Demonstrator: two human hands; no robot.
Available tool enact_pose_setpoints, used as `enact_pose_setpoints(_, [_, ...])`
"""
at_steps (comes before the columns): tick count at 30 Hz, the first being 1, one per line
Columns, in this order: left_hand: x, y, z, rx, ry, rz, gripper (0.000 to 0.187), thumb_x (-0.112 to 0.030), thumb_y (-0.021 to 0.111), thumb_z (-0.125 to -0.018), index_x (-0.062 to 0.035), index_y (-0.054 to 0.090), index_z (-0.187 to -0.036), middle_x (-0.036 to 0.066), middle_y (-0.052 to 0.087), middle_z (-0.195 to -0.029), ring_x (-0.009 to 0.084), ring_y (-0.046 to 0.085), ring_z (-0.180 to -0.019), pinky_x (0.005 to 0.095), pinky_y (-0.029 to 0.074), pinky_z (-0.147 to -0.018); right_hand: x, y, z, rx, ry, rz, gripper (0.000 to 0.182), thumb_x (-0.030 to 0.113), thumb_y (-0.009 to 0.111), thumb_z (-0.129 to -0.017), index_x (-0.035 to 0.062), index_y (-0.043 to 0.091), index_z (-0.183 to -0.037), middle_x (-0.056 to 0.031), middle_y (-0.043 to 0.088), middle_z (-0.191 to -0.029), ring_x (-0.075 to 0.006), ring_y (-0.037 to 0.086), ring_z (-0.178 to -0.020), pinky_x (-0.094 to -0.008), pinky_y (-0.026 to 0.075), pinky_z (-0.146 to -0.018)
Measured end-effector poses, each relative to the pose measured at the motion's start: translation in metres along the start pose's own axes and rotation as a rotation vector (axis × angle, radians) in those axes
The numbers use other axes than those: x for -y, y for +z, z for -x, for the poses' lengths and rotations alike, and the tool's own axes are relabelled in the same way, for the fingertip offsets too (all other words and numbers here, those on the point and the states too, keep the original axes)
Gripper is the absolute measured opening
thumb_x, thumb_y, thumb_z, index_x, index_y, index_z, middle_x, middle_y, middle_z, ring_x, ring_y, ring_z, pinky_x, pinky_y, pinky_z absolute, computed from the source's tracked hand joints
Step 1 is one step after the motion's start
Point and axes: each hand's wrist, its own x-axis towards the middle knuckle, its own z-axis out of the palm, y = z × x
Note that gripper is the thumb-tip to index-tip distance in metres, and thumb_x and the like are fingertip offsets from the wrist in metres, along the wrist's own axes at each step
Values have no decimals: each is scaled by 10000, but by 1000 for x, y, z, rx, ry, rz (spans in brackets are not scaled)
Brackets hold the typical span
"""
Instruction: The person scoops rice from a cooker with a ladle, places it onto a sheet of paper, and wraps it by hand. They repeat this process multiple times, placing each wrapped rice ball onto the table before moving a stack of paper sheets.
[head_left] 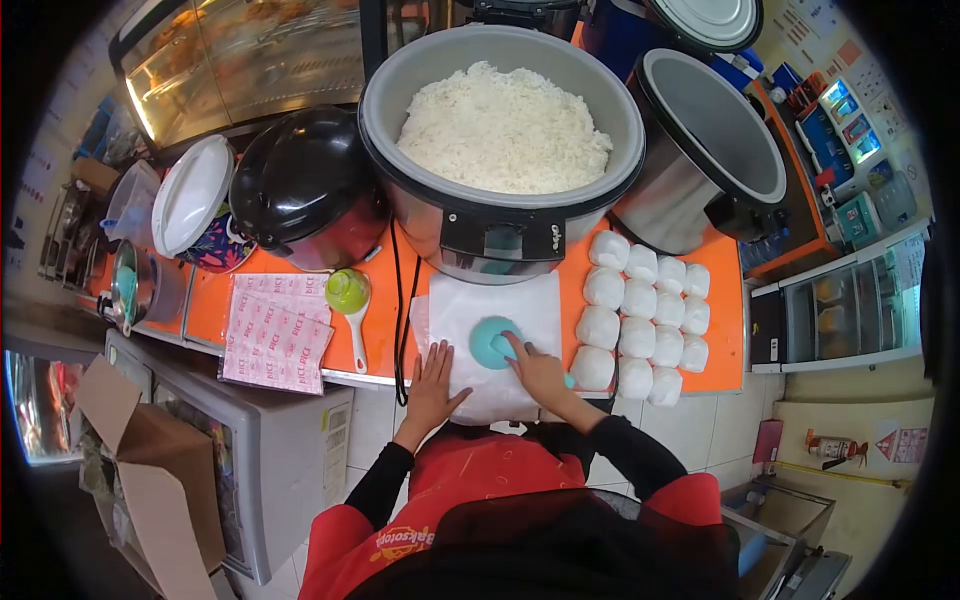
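In the head view, my left hand [433, 385] lies flat with its fingers spread on the left edge of a sheet of white wrapping paper [540, 300]. My right hand [538, 372] grips a round teal scoop [487, 345], its fingers over the bowl part. The scoop rests on the paper, and the tip of its handle shows beyond the hand. Whatever is under the scoop is hidden. Just behind the paper stands a big rice cooker [470, 235] heaped with white rice [505, 130]. Several white paper-wrapped bundles [638, 298] sit in rows to the right.
Printed pink paper sheets [270, 330], a white rice paddle [356, 335] and a green round object [347, 291] lie on the orange table [205, 305] at left. A black-lidded cooker [305, 185] and an open metal pot [700, 150] flank the rice. A cardboard box [165, 480] stands lower left.
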Motion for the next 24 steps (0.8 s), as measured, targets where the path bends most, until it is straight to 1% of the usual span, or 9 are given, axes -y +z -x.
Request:
enact_pose_setpoints(4, [3, -3, 2, -8, 14, -8, 798, -494, 535, -811, -26, 242, -1387, 152, 224, -1447, 289, 169, -1355, 460, 114, -1091, -3, -3, 1, -80, 13, -201, 478, 250, 553, -852, 164, 365, -1283, -161, 596, -798, -348, 582, -572, -419, 453, -474])
enact_pose_setpoints(7, [7, -8, 6, 40, 70, 2, 688, -468, 544, -816, -152, 316, -1383, 150, 222, -1448, 292, 156, -1357, 478, 105, -1087, -2, -40, 10, -120, 209, -533, 473, 231, 511, -871, 86, 343, -1289, -202, 568, -962, -370, 596, -753, -421, 480, -652])
enact_pose_setpoints(10, [9, -12, 7, 23, 144, 25, 526, -416, 559, -824, -271, 437, -1315, 125, 270, -1428, 296, 199, -1342, 518, 100, -1075, -2, -88, -16, -935, -32, -664, 428, 147, 378, -900, -86, 303, -1251, -204, 451, -1139, -306, 424, -1089, -401, 308, -950])
enact_pose_setpoints(13, [12, -10, 3, -10, 217, 90, 362, -337, 610, -800, -271, 589, -1156, 70, 405, -1333, 270, 280, -1307, 545, 112, -1058, 23, -218, -72, -837, 18, -870, 388, 150, 391, -918, -25, 344, -1261, -137, 545, -981, -202, 537, -835, -294, 428, -759])
enact_pose_setpoints(18, [21, -1, -11, -124, 262, 211, 126, -237, 695, -718, -174, 679, -825, -14, 573, -1043, 219, 426, -1189, 545, 118, -1039, 19, -277, -119, -984, -156, -137, 419, 143, 523, -863, 8, 416, -1246, -201, 501, -1106, -348, 504, -962, -379, 375, -887])
enact_pose_setpoints(19, [23, 0, -14, -114, 258, 232, 114, -228, 698, -715, -167, 679, -810, -16, 583, -1017, 217, 437, -1175, 540, 121, -1035, 23, -270, -110, -1102, -191, -125, 352, 68, 542, -818, 10, 486, -1161, -170, 542, -1039, -344, 514, -926, -399, 386, -852])
enact_pose_setpoints(22, [23, -2, -19, -107, 198, 336, 92, -199, 706, -708, -148, 678, -780, -24, 602, -936, 209, 468, -1119, 522, 151, -1011, 13, -170, -42, -1038, -362, -462, 157, -42, 531, -739, 47, 561, -865, -95, 582, -809, -287, 542, -747, -366, 418, -699])
enact_pose_setpoints(23, [21, -4, -20, -107, 170, 378, 87, -189, 709, -706, -142, 678, -772, -27, 607, -908, 207, 479, -1098, 515, 165, -1001, 10, -126, -19, -851, -388, -542, 158, -28, 540, -727, 48, 560, -864, -93, 576, -779, -284, 546, -701, -369, 428, -669])
enact_pose_setpoints(24, [20, -4, -22, -102, 138, 403, 92, -189, 712, -704, -138, 677, -772, -30, 607, -894, 204, 486, -1079, 514, 165, -994, 8, -89, 9, -551, -326, -500, 224, 54, 618, -717, 68, 558, -932, -95, 575, -875, -277, 549, -799, -388, 423, -723])
